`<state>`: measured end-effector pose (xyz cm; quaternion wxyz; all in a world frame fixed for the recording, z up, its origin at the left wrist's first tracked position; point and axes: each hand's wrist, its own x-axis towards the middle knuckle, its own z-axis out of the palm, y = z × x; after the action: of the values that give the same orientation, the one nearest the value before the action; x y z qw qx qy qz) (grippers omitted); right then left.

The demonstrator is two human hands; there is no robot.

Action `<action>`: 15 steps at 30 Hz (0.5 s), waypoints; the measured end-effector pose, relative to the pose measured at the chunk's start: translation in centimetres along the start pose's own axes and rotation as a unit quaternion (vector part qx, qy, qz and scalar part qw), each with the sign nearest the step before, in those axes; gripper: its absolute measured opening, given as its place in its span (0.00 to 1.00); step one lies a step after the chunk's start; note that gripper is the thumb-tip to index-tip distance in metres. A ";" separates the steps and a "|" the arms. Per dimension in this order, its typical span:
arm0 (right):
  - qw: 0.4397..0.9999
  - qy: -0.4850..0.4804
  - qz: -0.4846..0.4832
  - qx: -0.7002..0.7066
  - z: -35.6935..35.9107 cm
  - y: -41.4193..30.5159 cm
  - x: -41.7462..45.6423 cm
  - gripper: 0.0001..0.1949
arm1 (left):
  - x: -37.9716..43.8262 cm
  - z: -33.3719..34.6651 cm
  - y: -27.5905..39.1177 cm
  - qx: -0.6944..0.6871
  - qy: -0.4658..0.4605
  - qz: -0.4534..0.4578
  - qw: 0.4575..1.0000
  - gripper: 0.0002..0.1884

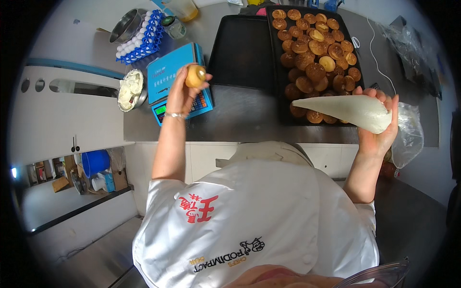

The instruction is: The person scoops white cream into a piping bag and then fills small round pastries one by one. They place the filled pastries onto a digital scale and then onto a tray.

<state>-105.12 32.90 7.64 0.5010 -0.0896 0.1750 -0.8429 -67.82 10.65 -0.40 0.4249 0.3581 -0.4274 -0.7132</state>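
Observation:
Above the blue digital scale [171, 68], my left hand [185, 86] holds a small round baked bun [195, 76] with a pale spot on its upper side. My right hand [378, 118] grips the wide end of a piping bag [345, 109] filled with pale cream. The bag's tip points left, over the near part of a black baking tray [318, 124] piled with browned round buns [304, 84]. A few of those buns show a paler side up. Left of the scale stands a metal bowl [142, 97] of whipped cream [130, 89].
An empty black baking tray [241, 54] lies between scale and buns. Behind the scale are a blue rack of eggs [138, 43], a steel bowl [124, 27], a glass jar [175, 28] and a plastic jug [183, 9]. A white cable [376, 59] and plastic bags [408, 135] lie at the right.

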 end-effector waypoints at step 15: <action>0.912 -0.354 -0.104 -0.177 6.7 6.4 -0.6 0.26 | -7.5 10.7 1.7 -0.107 -0.155 -0.139 0.972 0.34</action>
<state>-97.40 29.21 11.40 0.4154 -0.4873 0.1219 -0.7584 -73.78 20.28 6.28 0.2858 0.2515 -0.3547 -0.8539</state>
